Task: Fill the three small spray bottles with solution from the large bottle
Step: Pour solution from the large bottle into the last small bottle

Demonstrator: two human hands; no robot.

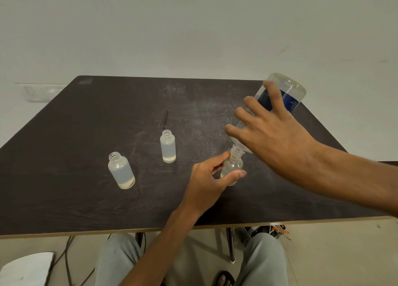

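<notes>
My right hand [273, 132] grips the large clear bottle [288, 91] with a blue label, tipped mouth-down over a small bottle [233, 164]. My left hand [207, 182] holds that small clear bottle between thumb and fingers, upright on the table, its open neck touching the big bottle's mouth. Two other small frosted bottles stand uncapped: one [121, 171] at the left and one [168, 146] in the middle, each with a little yellowish liquid at the bottom.
All of this is on a dark scratched table [86, 199] against a pale wall. A thin dark stick [165, 119] lies behind the middle bottle. Below the front edge are my knees, cables and a white object on the floor.
</notes>
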